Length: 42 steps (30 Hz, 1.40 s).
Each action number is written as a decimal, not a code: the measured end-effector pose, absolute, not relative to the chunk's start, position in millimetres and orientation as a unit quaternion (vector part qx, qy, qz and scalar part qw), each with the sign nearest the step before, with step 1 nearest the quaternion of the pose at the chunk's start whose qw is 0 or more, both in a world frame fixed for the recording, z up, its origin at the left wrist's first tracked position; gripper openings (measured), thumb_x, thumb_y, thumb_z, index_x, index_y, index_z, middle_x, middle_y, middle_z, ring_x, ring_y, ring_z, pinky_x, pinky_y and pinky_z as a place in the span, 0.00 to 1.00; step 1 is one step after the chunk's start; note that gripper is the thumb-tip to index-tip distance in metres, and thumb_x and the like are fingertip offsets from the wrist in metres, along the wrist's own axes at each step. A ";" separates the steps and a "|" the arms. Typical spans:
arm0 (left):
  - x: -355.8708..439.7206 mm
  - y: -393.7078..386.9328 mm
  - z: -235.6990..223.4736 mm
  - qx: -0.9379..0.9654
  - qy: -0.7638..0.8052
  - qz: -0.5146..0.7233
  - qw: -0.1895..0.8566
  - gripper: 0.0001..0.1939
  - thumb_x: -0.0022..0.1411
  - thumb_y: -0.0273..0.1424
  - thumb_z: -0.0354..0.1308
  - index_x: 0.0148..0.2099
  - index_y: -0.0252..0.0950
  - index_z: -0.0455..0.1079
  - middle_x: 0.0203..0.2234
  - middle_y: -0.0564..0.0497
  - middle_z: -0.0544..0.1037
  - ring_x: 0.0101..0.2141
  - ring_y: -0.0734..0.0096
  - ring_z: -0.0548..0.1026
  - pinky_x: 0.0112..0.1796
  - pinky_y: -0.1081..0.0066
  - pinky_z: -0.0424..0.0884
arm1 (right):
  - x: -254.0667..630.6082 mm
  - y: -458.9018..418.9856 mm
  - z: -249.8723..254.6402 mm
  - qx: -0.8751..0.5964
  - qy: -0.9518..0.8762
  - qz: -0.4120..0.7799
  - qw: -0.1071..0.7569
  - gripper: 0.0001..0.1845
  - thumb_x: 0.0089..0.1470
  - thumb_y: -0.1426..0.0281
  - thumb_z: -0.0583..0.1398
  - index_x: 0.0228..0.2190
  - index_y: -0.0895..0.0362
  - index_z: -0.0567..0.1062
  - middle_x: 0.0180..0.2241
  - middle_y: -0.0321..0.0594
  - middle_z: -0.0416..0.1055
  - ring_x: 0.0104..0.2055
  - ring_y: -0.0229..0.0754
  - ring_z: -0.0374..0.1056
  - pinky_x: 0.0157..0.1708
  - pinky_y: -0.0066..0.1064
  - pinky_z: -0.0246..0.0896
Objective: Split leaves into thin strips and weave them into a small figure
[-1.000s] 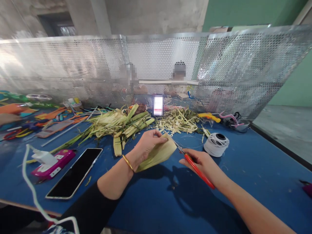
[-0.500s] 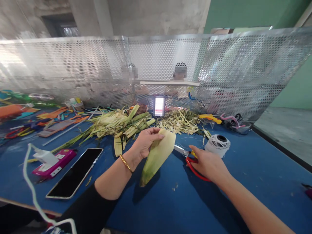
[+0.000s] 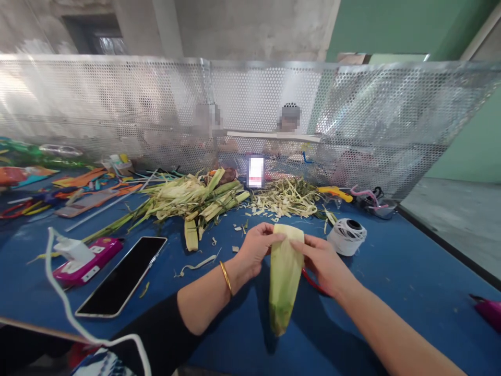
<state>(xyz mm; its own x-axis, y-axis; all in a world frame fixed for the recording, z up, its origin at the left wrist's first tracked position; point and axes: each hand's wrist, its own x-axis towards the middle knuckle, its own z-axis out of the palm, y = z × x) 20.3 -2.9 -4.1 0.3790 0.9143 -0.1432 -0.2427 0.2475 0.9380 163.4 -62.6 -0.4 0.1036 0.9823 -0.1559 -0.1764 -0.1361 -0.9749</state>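
Note:
A pale green corn husk (image 3: pixel 284 282) hangs in front of me, its cut wide end up and its darker tip down. My left hand (image 3: pixel 256 248) pinches the top left corner between thumb and fingers. The top right edge is pinched by my right hand (image 3: pixel 323 261). Under that hand shows a red handle of the scissors (image 3: pixel 313 282); the rest is hidden, and I cannot tell whether the hand still touches them. A spool of white string (image 3: pixel 347 236) stands just beyond my right hand.
Corn husks (image 3: pixel 188 201) and shredded strips (image 3: pixel 287 196) are heaped behind my hands. A phone (image 3: pixel 123 277) and a purple power strip (image 3: pixel 92 261) with a white cable lie left. A perforated metal screen (image 3: pixel 156 104) closes the far side, people beyond it.
My right hand has come left from the scissors' cutting position and now pinches the husk. The husk has shifted right, turned more upright, and now hangs between both hands.

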 end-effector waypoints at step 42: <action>11.6 -18.1 -1.9 0.500 0.356 0.317 0.723 0.23 0.38 0.37 0.71 0.38 0.32 0.74 0.32 0.47 0.78 0.31 0.69 0.74 0.33 0.71 0.69 | 165.6 -64.9 -10.2 -0.510 -0.412 0.521 0.546 0.20 0.35 0.59 0.70 0.30 0.57 0.77 0.23 0.35 0.74 0.21 0.36 0.64 0.20 0.26 0.59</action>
